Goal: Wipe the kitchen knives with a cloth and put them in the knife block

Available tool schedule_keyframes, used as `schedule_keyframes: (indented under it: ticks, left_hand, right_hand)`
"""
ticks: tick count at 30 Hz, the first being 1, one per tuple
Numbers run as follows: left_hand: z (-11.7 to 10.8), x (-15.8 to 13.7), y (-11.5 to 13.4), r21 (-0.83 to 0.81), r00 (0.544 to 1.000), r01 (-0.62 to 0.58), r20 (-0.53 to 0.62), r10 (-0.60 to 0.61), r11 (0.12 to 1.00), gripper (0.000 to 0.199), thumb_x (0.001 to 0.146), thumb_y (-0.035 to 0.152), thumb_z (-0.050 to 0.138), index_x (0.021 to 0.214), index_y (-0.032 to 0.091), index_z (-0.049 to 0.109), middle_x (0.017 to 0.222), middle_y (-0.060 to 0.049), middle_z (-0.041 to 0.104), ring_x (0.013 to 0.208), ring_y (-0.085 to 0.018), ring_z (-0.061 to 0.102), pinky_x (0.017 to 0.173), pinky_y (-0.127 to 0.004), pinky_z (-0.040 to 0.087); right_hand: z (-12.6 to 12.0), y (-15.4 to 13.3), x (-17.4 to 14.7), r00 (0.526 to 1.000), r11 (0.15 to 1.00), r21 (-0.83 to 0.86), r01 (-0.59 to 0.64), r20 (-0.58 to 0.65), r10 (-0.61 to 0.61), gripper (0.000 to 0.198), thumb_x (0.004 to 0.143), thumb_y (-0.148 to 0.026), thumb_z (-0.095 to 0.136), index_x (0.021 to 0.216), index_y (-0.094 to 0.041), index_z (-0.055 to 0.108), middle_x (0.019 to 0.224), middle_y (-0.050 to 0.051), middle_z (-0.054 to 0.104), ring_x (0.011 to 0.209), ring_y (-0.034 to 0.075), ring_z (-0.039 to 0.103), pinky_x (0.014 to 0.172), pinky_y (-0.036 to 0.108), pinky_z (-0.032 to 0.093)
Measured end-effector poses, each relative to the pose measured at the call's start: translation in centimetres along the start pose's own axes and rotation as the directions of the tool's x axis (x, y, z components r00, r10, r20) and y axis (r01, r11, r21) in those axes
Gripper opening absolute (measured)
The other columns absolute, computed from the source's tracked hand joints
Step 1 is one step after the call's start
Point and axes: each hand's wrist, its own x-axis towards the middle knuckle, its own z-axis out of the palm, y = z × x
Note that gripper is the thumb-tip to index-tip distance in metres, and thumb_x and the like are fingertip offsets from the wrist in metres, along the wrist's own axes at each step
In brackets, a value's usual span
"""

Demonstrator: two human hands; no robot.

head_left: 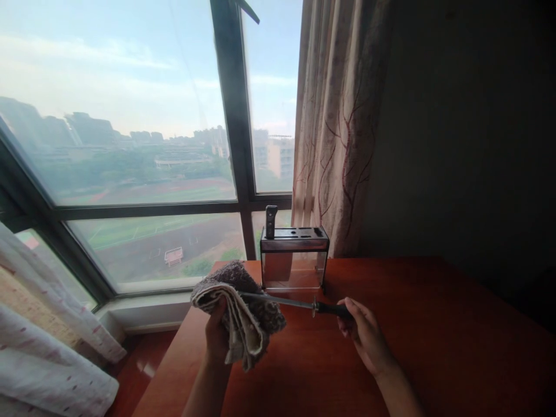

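Observation:
My left hand [218,331] is closed on a folded grey-brown towel [243,313], its layers hanging down in front of the fingers. A honing steel [290,301] runs sideways between my hands, its thin metal rod reaching into or behind the towel, so its tip is hidden. My right hand [360,330] grips the black handle at the other end, beside a small round guard. Just behind the steel stands a knife block [294,244] with clear sides and a slotted dark top. One black-handled knife [271,221] is upright in its left slot, the blade showing dimly through the side.
The reddish-brown wooden table [434,336] spreads beneath my hands. Beyond its far left edge are a window with dark frames [237,116] and a low sill [147,310]. A patterned curtain [336,127] hangs behind the knife block, and a pale curtain [52,359] is at lower left.

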Motion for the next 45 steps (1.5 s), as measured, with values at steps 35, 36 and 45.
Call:
schedule_keyframes:
  ticks: [35,36,45]
  left_hand:
    - [1.7,-0.1,-1.8,0.171,0.997,-0.065,-0.033,0.072,0.983,0.029,0.062,0.025,0.078,0.085,0.013,0.066,0.069,-0.004,0.073,0.056,-0.02,0.069,0.051,-0.027,0.056]
    - [1.7,-0.1,-1.7,0.18,0.996,-0.08,-0.032,0.087,0.98,0.029,0.061,0.024,0.078,0.085,0.013,0.066,0.068,-0.003,0.073,0.055,-0.02,0.069,0.051,-0.027,0.055]
    - [1.3,0.0,-1.4,0.185,0.995,-0.099,-0.014,0.103,0.978,0.031,0.058,0.026,0.078,0.083,0.015,0.063,0.066,0.0,0.071,0.057,-0.02,0.068,0.051,-0.025,0.053]
  right_hand:
    - [1.5,1.1,-0.1,0.844,0.723,-0.445,0.529,0.364,-0.394,0.014,0.082,-0.024,0.064,0.091,-0.029,0.073,0.1,0.005,0.063,0.096,0.022,0.06,0.083,0.032,0.048]
    - [1.5,1.1,-0.1,0.846,0.725,-0.446,0.525,0.362,-0.391,0.014,0.082,-0.024,0.064,0.091,-0.029,0.073,0.099,0.005,0.063,0.095,0.022,0.06,0.082,0.031,0.048]
    - [1.6,1.2,-0.5,0.925,0.834,-0.426,0.351,0.295,-0.238,0.03,0.082,-0.044,0.063,0.103,-0.024,0.071,0.081,0.005,0.069,0.074,0.021,0.064,0.069,0.031,0.051]
